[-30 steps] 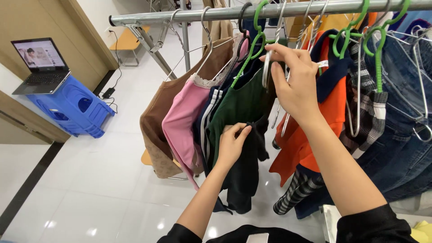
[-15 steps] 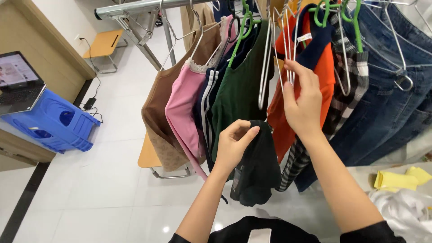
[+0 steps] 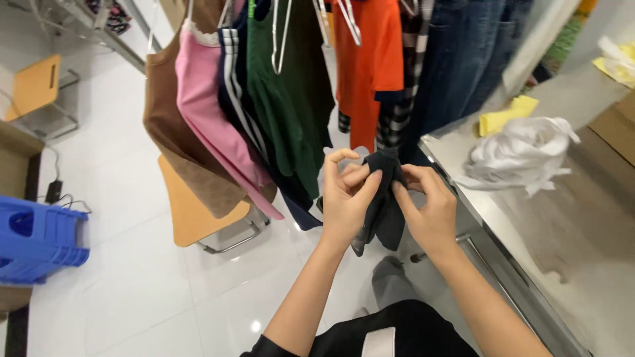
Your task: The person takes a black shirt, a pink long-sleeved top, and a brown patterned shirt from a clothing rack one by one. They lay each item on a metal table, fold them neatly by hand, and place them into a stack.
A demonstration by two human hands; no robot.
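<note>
Glossy white tile floor w/ light glare spots. Blue plastic stool far left, cables on the floor nearby. Orange-seat chair under the hanging clothes, another orange chair top left. Grey metal tabletop on the right, cardboard box at its edge.

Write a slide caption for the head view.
Both hands, left hand and right hand, pinch a dark garment beside hanging clothes.

Head camera looks down, close, slightly blurred.
</note>
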